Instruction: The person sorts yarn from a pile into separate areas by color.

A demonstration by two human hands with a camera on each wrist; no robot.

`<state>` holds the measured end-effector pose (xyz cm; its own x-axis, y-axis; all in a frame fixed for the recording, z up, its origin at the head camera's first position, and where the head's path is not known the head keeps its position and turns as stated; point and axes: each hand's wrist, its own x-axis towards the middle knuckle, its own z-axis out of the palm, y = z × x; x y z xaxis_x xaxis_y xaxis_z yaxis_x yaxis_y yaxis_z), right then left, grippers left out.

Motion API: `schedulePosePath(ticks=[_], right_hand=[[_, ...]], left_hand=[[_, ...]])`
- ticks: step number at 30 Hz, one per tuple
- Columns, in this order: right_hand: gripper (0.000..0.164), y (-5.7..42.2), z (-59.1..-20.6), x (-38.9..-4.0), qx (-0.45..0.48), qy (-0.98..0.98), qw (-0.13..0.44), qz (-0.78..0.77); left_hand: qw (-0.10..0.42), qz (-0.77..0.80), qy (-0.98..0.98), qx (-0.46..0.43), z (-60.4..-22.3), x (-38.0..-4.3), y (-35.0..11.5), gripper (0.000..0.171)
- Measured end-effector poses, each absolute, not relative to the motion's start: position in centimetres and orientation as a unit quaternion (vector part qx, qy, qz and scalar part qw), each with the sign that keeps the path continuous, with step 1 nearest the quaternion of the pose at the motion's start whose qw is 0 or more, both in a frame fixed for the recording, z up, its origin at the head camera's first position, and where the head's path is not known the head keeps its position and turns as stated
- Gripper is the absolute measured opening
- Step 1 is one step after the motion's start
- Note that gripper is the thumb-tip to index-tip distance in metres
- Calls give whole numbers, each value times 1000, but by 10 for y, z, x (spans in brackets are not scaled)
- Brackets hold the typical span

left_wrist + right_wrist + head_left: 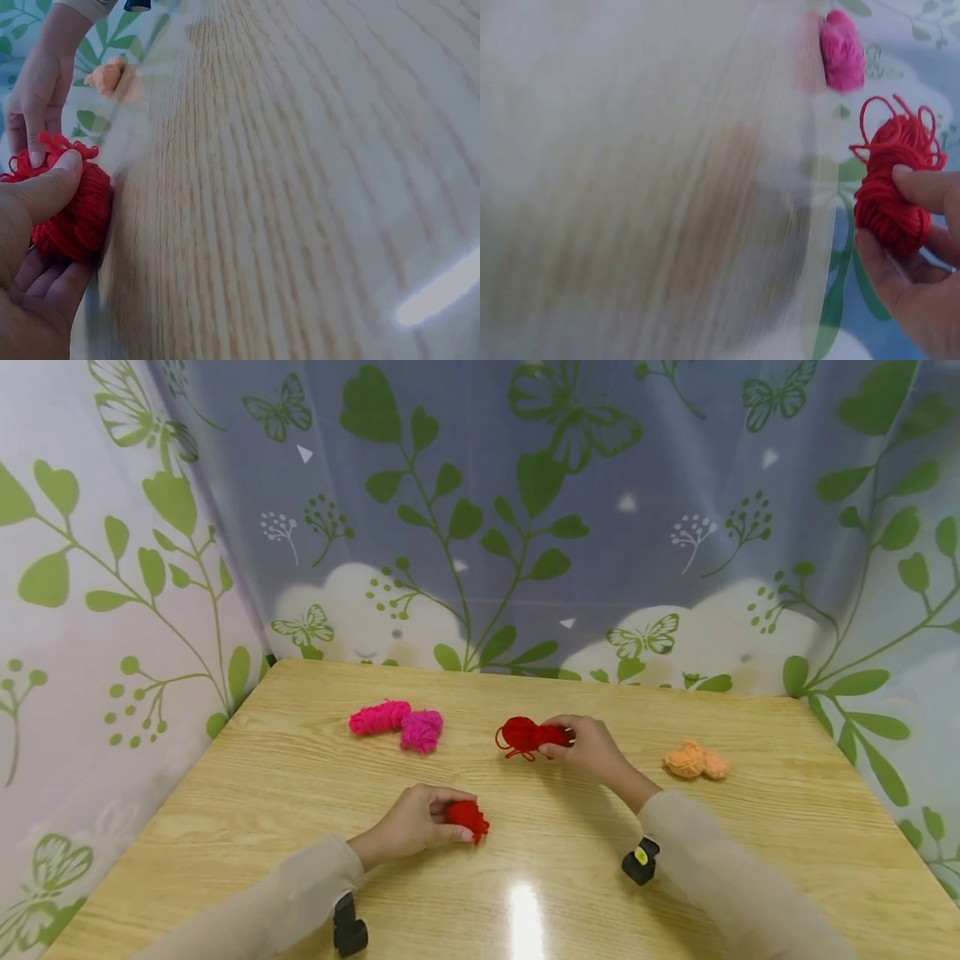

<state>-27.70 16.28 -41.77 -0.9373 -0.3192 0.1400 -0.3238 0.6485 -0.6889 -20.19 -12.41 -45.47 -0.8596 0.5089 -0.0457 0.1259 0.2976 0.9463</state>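
Observation:
My left hand [415, 822] grips a small bundle of bright red yarn [468, 819] over the table's near middle. In the left wrist view, thumb and fingers close round that red yarn [79, 214], and short loops stick out of its end. Farther back and to the right, my right hand [588, 747] pinches a darker red skein of yarn [519, 734] by its right end. Loose loops trail from the skein's free end, which the right wrist view shows clearly on the skein [895, 187]. The two red bundles are apart.
At the back left of the wooden table [300, 793] lie a hot pink yarn skein [380, 717] and a magenta one [422, 731], touching. Peach yarn [696, 761] in two lumps lies to the right. A patterned curtain [480, 527] stands behind the table.

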Motion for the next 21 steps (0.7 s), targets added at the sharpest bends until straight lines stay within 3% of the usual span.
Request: schedulePosePath(ticks=[21], right_hand=[[27,131,-434,-238,142,-910,-25,389]], left_hand=[[122,532,818,180,-458,-201,-116,44]])
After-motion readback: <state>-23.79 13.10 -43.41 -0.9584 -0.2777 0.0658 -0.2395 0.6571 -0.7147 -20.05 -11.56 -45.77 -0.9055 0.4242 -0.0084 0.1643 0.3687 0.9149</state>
